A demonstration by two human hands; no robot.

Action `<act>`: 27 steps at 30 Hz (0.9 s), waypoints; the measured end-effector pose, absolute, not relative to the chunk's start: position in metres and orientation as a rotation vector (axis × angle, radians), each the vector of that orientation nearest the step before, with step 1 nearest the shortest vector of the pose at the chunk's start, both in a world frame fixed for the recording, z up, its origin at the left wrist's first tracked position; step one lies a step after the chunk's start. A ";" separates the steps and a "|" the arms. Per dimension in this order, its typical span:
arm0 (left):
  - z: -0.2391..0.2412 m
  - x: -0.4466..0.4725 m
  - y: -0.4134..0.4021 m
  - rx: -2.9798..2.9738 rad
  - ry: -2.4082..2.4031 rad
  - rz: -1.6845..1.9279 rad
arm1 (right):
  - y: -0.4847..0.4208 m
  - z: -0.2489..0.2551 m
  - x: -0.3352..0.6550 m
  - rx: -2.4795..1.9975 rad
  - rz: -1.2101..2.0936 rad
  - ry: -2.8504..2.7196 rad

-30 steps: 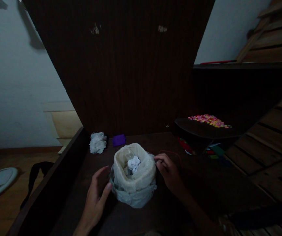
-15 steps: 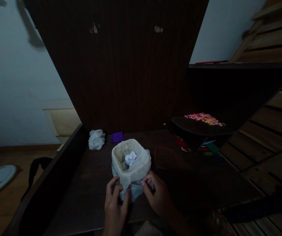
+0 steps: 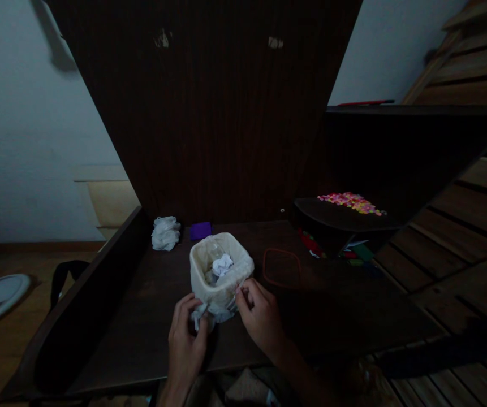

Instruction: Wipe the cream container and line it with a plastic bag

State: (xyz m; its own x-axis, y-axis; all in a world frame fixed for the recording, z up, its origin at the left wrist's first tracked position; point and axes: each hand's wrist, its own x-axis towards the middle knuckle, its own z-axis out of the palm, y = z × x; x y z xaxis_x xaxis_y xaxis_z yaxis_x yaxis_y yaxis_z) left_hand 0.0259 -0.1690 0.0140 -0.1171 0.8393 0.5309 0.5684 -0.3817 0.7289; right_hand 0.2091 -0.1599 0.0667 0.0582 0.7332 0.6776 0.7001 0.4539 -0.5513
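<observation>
- we have a squarish, round-cornered bin standing upright in front of us, a translucent whitish plastic bag lining it and folded over its rim.
- our left hand is at the bin's near-left corner, thumb and fingers slightly parted around a bunched bit of the bag.
- our right hand is at the bin's near-right side, thumb and forefinger pinched together on the bag just below the rim.
- from both sets of fingertips, the bin lies forward, away from us; its mouth shows no clear long axis, and one corner points towards our left hand.
- our right fingertips are nearer the rim; our left ones sit lower, at the loose plastic.
- inside the bin we see a crumpled ball of white paper.
- just right of the bin, a thin reddish square ring lies flat.
- behind the bin we see a flat purple square, and, further left, a crumpled whitish plastic bundle.
</observation>
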 end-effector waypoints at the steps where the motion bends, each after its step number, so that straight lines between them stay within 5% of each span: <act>1: 0.016 0.029 -0.171 1.811 1.537 1.498 | -0.160 0.065 0.208 -1.263 0.028 -1.680; 6: 0.029 0.045 -0.170 1.628 1.452 1.590 | -0.159 0.055 0.208 -1.307 -0.026 -1.863; 14: 0.038 0.039 -0.157 2.127 1.535 1.536 | -0.160 0.064 0.235 -1.238 0.233 -2.103; 27: 0.039 0.015 -0.147 1.694 1.583 1.618 | -0.127 0.072 0.256 -1.273 0.426 -1.724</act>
